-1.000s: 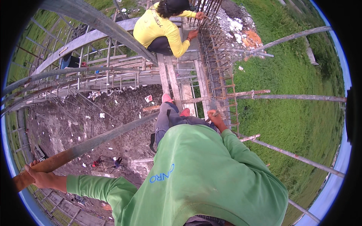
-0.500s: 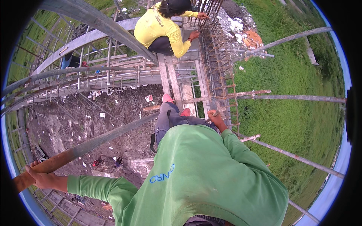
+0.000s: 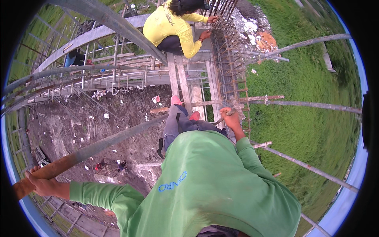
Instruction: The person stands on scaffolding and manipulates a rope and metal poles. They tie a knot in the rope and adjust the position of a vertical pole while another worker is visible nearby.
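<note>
My left hand (image 3: pixel 41 182) is wrapped round a long steel pipe (image 3: pixel 100 149), rusty brown at its near end, which slants up from the lower left toward my legs. At my right side my right hand (image 3: pixel 232 119) is closed on a thin stick-like tool (image 3: pixel 219 121); its exact kind cannot be made out. This hand is close to a rebar cage (image 3: pixel 227 67) of rusty bars and ties, which runs away from me along the right of the planks. My feet in pink shoes (image 3: pixel 176 100) stand on the narrow wooden planks (image 3: pixel 182 81).
A co-worker in a yellow shirt (image 3: pixel 167 25) crouches ahead, hands at the rebar. Thick pipes (image 3: pixel 114 25) cross the upper left; others (image 3: pixel 312 103) jut out right over grass. Left of the planks, rubble-strewn ground (image 3: pixel 130 102) lies far below. Another person (image 3: pixel 75 58) is at far left.
My right hand has moved slightly up and right and turned, so more of the tool shows. My left hand stays on the pipe. The co-worker leans a little farther right.
</note>
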Tool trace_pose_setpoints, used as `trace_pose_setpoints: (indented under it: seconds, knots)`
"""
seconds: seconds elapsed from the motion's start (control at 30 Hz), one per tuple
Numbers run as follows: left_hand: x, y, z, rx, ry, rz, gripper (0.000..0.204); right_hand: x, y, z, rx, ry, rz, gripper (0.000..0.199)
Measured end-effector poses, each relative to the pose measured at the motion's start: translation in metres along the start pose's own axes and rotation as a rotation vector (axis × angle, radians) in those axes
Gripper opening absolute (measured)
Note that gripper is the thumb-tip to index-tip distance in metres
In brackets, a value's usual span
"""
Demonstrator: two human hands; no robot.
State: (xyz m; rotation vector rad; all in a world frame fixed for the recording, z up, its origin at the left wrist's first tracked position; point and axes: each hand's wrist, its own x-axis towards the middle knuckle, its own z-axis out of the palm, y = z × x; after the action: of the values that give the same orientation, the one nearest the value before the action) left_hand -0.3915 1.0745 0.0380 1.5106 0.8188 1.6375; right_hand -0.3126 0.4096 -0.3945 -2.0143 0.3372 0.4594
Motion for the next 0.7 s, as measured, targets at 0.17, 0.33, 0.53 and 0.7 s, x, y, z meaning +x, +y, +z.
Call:
trace_pose_setpoints:
  seconds: [0.17, 0.33, 0.53, 0.7]
  knots:
    - [0.001, 0.000, -0.001, -0.004, -0.015, 0.006, 0.037, -0.016, -0.106, -0.034, 0.115, 0.001, -0.107, 0.015]
    - [0.002, -0.001, -0.002, -0.029, -0.026, 0.014, 0.038, -0.032, -0.193, -0.057, 0.115, 0.015, -0.266, 0.013]
    - [0.008, -0.006, -0.007, -0.027, -0.037, 0.040, 0.037, -0.017, -0.231, -0.045, 0.147, -0.028, -0.343, 0.014]
    - [0.014, -0.012, -0.010, -0.060, -0.047, 0.038, 0.033, 0.035, -0.214, -0.002, 0.133, 0.001, -0.365, 0.015]
